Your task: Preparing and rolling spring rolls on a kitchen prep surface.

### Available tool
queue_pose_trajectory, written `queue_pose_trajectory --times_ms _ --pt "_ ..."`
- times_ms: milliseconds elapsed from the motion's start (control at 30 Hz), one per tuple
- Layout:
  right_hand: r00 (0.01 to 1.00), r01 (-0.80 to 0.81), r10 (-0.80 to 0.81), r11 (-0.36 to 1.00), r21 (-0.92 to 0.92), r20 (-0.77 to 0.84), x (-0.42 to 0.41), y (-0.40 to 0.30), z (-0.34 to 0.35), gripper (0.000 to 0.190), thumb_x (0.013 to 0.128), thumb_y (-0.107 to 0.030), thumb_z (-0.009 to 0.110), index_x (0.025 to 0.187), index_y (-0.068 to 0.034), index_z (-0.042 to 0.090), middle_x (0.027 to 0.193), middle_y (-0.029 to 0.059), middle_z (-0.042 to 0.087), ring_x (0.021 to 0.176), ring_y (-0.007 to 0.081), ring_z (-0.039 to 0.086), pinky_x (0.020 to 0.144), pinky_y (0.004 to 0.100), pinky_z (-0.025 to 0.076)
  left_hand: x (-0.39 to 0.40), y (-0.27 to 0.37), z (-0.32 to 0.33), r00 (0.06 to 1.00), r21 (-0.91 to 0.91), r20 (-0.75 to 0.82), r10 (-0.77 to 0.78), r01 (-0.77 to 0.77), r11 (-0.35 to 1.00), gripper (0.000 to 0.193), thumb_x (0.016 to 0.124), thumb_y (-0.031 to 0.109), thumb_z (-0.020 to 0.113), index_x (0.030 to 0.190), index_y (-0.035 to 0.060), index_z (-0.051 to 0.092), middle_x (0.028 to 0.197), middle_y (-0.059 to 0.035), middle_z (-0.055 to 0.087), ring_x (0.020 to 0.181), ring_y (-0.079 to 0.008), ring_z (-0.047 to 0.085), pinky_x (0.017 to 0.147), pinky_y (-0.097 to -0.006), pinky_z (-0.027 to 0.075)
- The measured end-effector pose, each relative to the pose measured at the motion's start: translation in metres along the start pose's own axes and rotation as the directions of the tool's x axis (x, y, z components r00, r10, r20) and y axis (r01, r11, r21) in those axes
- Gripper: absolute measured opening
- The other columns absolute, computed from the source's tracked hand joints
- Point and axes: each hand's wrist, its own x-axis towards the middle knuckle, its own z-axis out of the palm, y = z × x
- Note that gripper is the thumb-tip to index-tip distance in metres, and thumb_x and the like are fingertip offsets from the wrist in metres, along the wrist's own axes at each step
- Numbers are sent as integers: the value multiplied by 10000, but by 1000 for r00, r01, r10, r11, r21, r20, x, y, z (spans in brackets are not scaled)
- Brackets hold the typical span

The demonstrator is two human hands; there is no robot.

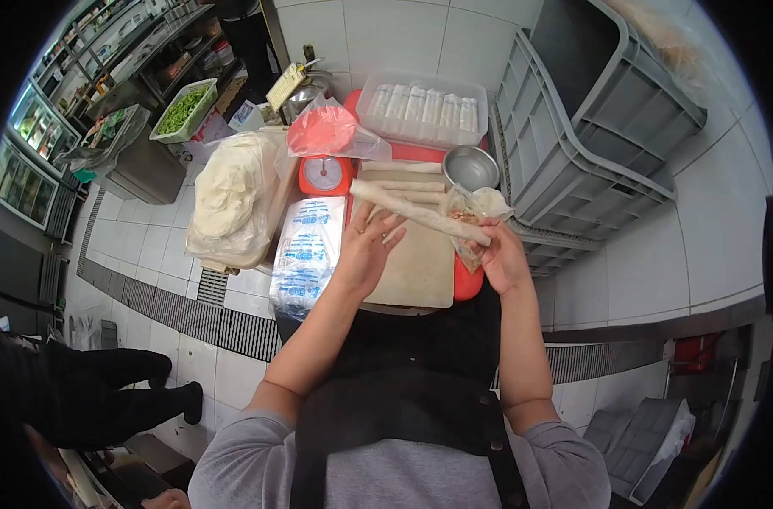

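Note:
A long, pale dough roll is held aslant above a cutting board. My right hand grips its lower right end. My left hand is beneath the upper left part, fingers spread; whether they bear the roll cannot be told. Behind it, several similar rolls lie on the board's far part. Beside my right hand sits a plastic bag of brownish filling, with a metal bowl beyond it. A printed plastic packet lies left of the board.
A red dial scale and a bag-covered dough mass stand at left. Behind is a plastic container of wrapped rolls. Grey crates rise at right. Another person's dark-clad legs are at lower left.

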Motion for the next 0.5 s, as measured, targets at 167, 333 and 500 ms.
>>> queue_pose_trajectory --times_ms 167,333,500 --pt "942 -318 262 897 306 210 -7 43 6 207 961 -122 645 1155 -50 627 1073 45 650 974 180 658 792 304 591 16 21 18 960 216 117 255 -275 937 632 1026 390 613 1557 119 404 1384 -76 582 1232 -195 562 1103 -413 408" --pt "845 -462 395 879 120 361 -16 62 27 237 967 -136 657 1186 -48 633 1073 52 663 950 195 668 812 299 585 28 27 20 926 7 263 273 -285 959 580 1045 520 514 1373 48 589 1070 -156 741 1057 -270 709 1035 -446 514" --pt "973 12 121 826 -563 197 12 54 32 317 967 -102 665 1274 -25 640 1172 61 683 1033 179 659 924 332 533 21 28 25 958 -11 174 227 -229 973 548 1048 496 515 1248 5 654 942 -170 747 951 -284 737 979 -459 560"
